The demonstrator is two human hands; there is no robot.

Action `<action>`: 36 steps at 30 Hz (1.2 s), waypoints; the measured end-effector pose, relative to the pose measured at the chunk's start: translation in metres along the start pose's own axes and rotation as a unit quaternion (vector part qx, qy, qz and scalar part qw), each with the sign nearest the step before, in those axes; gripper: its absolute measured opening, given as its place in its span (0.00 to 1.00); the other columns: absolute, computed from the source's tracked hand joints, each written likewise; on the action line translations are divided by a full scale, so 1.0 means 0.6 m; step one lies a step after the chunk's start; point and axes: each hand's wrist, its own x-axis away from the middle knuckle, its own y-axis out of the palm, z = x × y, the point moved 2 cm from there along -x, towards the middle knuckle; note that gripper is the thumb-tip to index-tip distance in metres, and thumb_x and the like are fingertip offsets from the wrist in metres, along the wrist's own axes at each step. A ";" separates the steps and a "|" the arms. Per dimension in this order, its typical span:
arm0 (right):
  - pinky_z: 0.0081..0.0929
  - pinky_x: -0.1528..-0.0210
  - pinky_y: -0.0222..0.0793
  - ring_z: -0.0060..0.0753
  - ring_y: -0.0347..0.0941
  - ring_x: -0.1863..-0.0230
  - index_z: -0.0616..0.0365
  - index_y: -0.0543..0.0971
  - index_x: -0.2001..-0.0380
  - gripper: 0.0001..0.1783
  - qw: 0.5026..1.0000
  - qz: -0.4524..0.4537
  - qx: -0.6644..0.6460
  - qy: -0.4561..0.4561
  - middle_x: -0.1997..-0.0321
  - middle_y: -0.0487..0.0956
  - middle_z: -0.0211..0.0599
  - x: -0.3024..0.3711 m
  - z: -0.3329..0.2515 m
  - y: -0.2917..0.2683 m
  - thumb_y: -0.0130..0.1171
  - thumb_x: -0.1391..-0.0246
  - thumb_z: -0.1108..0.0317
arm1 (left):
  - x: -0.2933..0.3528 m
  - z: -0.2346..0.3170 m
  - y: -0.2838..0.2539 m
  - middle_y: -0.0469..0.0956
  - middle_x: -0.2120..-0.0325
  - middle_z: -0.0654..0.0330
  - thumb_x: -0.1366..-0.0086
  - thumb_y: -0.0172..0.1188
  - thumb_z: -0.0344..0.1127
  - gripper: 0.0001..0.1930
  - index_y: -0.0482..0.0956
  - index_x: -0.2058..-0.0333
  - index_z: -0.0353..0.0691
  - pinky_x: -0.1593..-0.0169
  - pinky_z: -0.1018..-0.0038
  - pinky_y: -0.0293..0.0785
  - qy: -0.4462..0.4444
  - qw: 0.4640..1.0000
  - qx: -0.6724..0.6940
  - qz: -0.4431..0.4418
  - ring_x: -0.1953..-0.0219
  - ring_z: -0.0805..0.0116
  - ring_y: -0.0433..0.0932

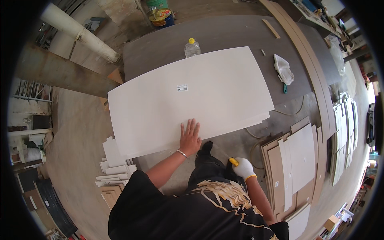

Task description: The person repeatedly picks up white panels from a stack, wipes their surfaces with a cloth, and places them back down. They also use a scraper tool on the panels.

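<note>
A large white panel (224,80) lies across a dark table in front of me, with a small printed label (182,87) near its middle. My left hand (190,138) is bare and rests flat on the panel's near edge, fingers stretched out. My right hand (245,169) wears a white knit glove and is held low beside my leg, away from the panel. It is closed round a yellow-handled tool (233,161); a thin shaft or blade seems to point forward from it, too faint to name.
On the dark table (160,40) stand a clear bottle with a yellow cap (192,49) and, to the right, a crumpled white cloth or glove (283,69) by a green handle (285,88). Stacked boards (298,160) lean at my right; more panels (116,170) are piled at left. A cable (256,140) trails below.
</note>
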 end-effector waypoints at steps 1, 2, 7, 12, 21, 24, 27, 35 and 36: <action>0.50 0.51 0.75 0.57 0.81 0.56 0.52 0.84 0.62 0.13 0.997 0.049 -0.030 0.046 0.61 0.85 0.48 -0.003 0.023 -0.014 0.59 0.49 0.62 | -0.002 0.006 -0.004 0.49 0.25 0.41 0.36 0.58 0.40 0.38 0.59 0.30 0.32 0.25 0.35 0.35 0.013 1.000 -0.013 -0.007 0.22 0.44 0.42; 0.50 0.51 0.76 0.56 0.81 0.55 0.52 0.84 0.62 0.13 0.995 0.062 -0.025 0.073 0.61 0.85 0.48 0.001 0.041 -0.015 0.60 0.49 0.61 | -0.004 0.009 -0.008 0.50 0.25 0.42 0.36 0.58 0.40 0.38 0.59 0.30 0.32 0.25 0.36 0.35 0.027 0.999 -0.026 -0.014 0.22 0.46 0.43; 0.48 0.50 0.76 0.56 0.81 0.53 0.49 0.84 0.58 0.16 0.991 -0.102 0.091 0.008 0.58 0.85 0.47 0.052 0.112 0.020 0.60 0.50 0.62 | -0.061 0.037 -0.006 0.53 0.25 0.49 0.36 0.57 0.40 0.38 0.59 0.29 0.33 0.24 0.42 0.37 0.120 0.991 -0.007 -0.062 0.22 0.53 0.46; 0.50 0.50 0.76 0.57 0.80 0.53 0.51 0.84 0.58 0.15 0.998 -0.036 -0.030 0.048 0.58 0.85 0.50 0.091 0.162 0.041 0.61 0.49 0.63 | -0.159 0.096 0.033 0.50 0.24 0.47 0.35 0.57 0.41 0.40 0.56 0.29 0.30 0.22 0.47 0.35 0.150 0.987 0.009 -0.053 0.21 0.51 0.43; 0.46 0.50 0.75 0.58 0.80 0.52 0.52 0.84 0.54 0.18 0.983 0.040 -0.153 0.090 0.58 0.84 0.53 0.177 0.279 0.083 0.62 0.51 0.67 | -0.127 0.140 0.071 0.46 0.24 0.45 0.35 0.58 0.41 0.41 0.55 0.28 0.30 0.23 0.41 0.31 0.135 0.983 -0.111 -0.049 0.21 0.49 0.40; 0.45 0.50 0.76 0.58 0.80 0.53 0.52 0.84 0.55 0.17 0.970 0.076 -0.214 0.093 0.59 0.84 0.52 0.215 0.358 0.105 0.63 0.51 0.67 | -0.090 0.154 0.083 0.46 0.24 0.44 0.37 0.60 0.39 0.41 0.55 0.28 0.29 0.23 0.44 0.32 0.080 0.984 -0.151 -0.056 0.21 0.48 0.40; 0.47 0.50 0.76 0.58 0.80 0.53 0.49 0.84 0.54 0.17 0.973 0.084 -0.200 0.083 0.57 0.84 0.52 0.283 0.453 0.131 0.62 0.49 0.65 | -0.065 0.200 0.099 0.47 0.24 0.43 0.39 0.61 0.38 0.43 0.54 0.29 0.28 0.22 0.47 0.33 0.018 0.985 -0.157 -0.066 0.21 0.48 0.41; 0.47 0.50 0.77 0.56 0.82 0.53 0.47 0.87 0.57 0.16 0.934 0.067 -0.252 0.245 0.57 0.85 0.50 0.534 0.663 0.221 0.61 0.48 0.60 | 0.005 0.505 0.326 0.69 0.35 0.40 0.40 0.59 0.34 0.38 0.62 0.30 0.36 0.33 0.54 0.65 0.054 0.953 -0.118 -0.273 0.36 0.43 0.71; 0.46 0.49 0.77 0.54 0.82 0.52 0.47 0.87 0.56 0.16 0.918 0.066 -0.271 0.281 0.56 0.85 0.50 0.558 0.680 0.237 0.60 0.48 0.61 | 0.019 0.568 0.374 0.75 0.40 0.40 0.39 0.58 0.34 0.33 0.67 0.34 0.35 0.37 0.56 0.70 0.090 0.937 -0.073 -0.330 0.41 0.43 0.75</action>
